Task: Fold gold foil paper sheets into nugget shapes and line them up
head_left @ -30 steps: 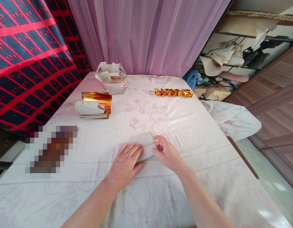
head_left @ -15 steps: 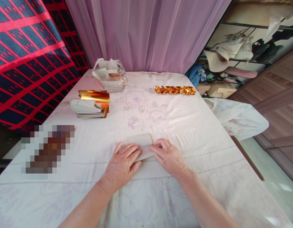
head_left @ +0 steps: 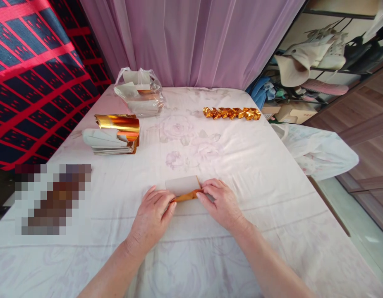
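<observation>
A sheet of gold foil paper [head_left: 183,184] lies on the cloth with its pale back up. Along its near side, a folded-up edge shows the gold face. My left hand [head_left: 154,209] pinches the left end of that fold between thumb and fingers. At the right end, my right hand [head_left: 221,203] grips the fold the same way, thumb below and fingers above. Farther off on the right lies a row of folded gold foil pieces [head_left: 231,113]. A stack of foil paper [head_left: 112,148], with a curled gold sheet [head_left: 120,124] on it, sits at the left.
A clear plastic bag [head_left: 142,97] with more paper stands at the back left. The table has a pale floral cloth [head_left: 191,260]. A pixelated patch covers something on the left. Beyond the right edge are a shelf with shoes and a cap [head_left: 292,68], and a pale draped bag [head_left: 324,149].
The near edge of the sheet has been turned up, so its gold side now shows. My left hand has shifted from lying flat on the sheet to pinching the fold. The view has moved slightly.
</observation>
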Available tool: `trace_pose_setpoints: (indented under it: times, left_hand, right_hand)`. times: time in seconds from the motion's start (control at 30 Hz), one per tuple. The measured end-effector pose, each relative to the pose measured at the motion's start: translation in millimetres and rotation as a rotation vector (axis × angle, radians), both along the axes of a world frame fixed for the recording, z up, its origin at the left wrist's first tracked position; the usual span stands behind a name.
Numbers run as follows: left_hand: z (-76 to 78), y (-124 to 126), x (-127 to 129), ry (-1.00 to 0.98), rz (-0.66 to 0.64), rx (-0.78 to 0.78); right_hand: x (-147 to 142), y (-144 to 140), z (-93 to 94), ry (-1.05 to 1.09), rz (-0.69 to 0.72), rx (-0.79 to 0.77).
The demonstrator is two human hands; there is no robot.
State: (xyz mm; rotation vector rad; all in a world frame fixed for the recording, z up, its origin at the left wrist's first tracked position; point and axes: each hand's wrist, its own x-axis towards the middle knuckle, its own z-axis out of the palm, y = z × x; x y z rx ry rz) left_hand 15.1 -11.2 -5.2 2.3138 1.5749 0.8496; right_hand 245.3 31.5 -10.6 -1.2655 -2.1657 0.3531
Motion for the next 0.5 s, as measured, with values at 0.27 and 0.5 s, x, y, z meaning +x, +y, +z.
trace_pose_setpoints:
  times: [0.27,0.5]
  left_hand:
    - [2.8,-3.5,3.4,0.106,0.031,0.117]
    - [4.6,-12.1,15.8,0.292,-0.139,0.208]
  right_hand:
    - [-5.9,0.1,-1.9,-0.018,-0.065,-0.001]
    - [-6.6,0.6,-1.5,-0.037,-0.082,-0.016]
